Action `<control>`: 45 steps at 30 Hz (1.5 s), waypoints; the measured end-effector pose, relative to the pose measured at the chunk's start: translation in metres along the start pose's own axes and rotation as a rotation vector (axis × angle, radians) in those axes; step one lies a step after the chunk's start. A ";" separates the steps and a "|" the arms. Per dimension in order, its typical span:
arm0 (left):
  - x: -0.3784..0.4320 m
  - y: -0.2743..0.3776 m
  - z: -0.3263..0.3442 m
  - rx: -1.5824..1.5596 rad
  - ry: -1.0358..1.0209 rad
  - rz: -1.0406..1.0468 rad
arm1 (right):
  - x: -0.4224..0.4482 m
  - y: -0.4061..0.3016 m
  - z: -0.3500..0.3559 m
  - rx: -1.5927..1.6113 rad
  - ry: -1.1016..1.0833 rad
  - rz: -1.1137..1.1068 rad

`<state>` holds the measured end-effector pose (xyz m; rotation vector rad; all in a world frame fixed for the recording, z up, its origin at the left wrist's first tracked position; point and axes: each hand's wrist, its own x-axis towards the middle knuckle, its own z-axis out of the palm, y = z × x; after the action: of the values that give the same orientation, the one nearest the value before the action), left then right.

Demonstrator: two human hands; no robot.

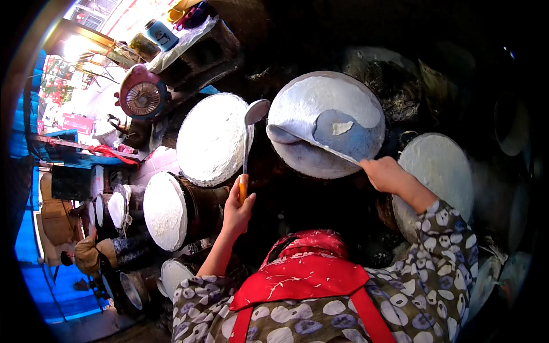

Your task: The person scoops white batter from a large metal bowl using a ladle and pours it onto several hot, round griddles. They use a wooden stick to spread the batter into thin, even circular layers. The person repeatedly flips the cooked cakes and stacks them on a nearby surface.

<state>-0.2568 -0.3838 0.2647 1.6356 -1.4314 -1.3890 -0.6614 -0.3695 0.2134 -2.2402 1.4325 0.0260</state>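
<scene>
My left hand (237,210) grips the orange handle of a metal ladle (257,112), whose round head is raised beside the rim of a vat filled with thick white matter (212,141). My right hand (381,175) holds the end of a long, thin metal tool (332,150) that reaches across a second round vessel (339,92). A rounded pale part (282,134) shows at its far end, near the left rim. White matter coats this vessel's surface, apart from a blue-grey patch bearing a small white scrap (343,127).
More round vessels with white tops stand to the left (165,212) and right (435,171). A pink fan (143,96) and a blue container (161,35) are at the upper left. Another person (96,255) is among vessels at the far left. The right side is dark.
</scene>
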 end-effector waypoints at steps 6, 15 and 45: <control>-0.053 -0.053 0.003 0.276 -0.193 0.171 | -0.112 -0.036 0.042 0.076 0.161 0.222; -0.042 -0.028 -0.018 0.124 -0.047 0.530 | -0.080 -0.159 0.110 0.588 0.729 0.481; -0.054 0.011 -0.045 -0.284 -0.335 -0.019 | -0.050 -0.141 0.148 0.652 0.614 0.758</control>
<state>-0.2131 -0.3460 0.3065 1.2830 -1.3193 -1.8494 -0.5283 -0.2203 0.1495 -1.1267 2.1296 -0.8104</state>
